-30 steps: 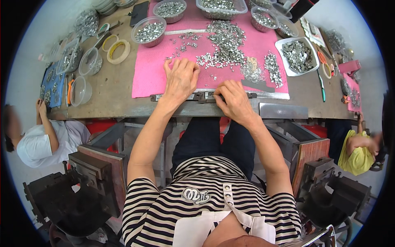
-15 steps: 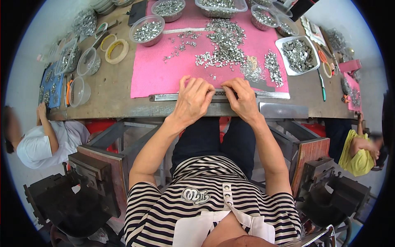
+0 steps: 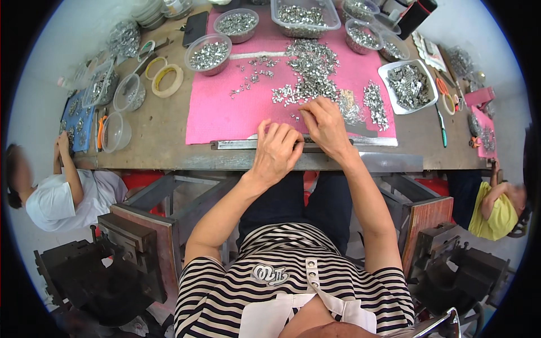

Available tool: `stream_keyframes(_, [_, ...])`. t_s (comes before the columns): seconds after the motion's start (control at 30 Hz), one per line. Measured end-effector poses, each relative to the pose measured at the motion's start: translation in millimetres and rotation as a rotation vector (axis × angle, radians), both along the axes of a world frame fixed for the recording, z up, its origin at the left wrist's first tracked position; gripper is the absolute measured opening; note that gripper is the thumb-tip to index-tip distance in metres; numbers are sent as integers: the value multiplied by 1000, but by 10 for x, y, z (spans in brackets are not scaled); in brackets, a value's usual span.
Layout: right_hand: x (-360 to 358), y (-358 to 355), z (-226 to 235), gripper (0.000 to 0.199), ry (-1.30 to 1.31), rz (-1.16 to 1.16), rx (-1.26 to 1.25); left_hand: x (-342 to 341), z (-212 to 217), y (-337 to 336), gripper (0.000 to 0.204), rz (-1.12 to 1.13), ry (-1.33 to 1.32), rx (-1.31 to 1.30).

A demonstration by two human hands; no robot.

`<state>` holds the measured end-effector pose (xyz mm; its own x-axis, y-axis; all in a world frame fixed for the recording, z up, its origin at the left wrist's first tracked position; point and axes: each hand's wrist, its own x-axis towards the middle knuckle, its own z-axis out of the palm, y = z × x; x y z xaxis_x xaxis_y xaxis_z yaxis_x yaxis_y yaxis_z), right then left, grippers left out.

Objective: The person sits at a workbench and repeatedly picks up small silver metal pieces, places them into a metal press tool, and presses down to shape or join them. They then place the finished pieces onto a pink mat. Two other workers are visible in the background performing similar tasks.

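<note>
A long grey metal bar (image 3: 239, 145) with a channel along it lies at the front edge of the pink mat (image 3: 220, 112). My left hand (image 3: 275, 151) lies over the bar, thumb and fingers closed together at it; whatever is between them is hidden. My right hand (image 3: 327, 128) is raised above the mat just beyond the bar. Its thumb and forefinger pinch together beside a few tiny loose silver parts (image 3: 295, 118), and what they hold is too small to make out. Farther back spreads a heap of small silver metal parts (image 3: 313, 70).
Clear tubs of metal parts (image 3: 208, 56) line the back. A white tray of parts (image 3: 408, 84) stands right, near orange-handled scissors (image 3: 445, 94) and a green-handled brush (image 3: 443, 129). Tape rolls (image 3: 167, 80) lie left. Co-workers sit at the left (image 3: 67, 197) and right (image 3: 490, 208).
My right hand has lifted off the bar and moved away from me, toward the loose parts on the mat. My left hand stays at the bar. The whole view has shifted slightly.
</note>
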<state>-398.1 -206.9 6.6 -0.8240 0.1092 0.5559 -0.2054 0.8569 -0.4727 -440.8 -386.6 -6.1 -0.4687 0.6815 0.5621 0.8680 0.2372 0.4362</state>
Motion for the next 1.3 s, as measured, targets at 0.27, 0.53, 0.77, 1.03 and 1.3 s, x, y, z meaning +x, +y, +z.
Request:
stream_keyframes(0.27, [-368, -3, -95, 10, -78, 9, 215, -240, 91, -20, 13, 132, -55, 37])
stream_keyframes(0.53, [-293, -9, -99, 9, -71, 30, 226, -637, 86, -86, 43, 80, -113, -347])
stream_keyframes(0.77, [-333, -41, -101, 8, -101, -37, 118, -400, 211, -404, 41, 34, -263, -407])
stream_keyframes(1.03, [-339, -54, -76, 8, -114, -64, 177, -624, 146, -263, 13, 188, -132, -57])
stream_keyframes(1.3, [-224, 42, -12, 8, -124, 6, 94, -762, 14, -30, 10, 192, 4, -91])
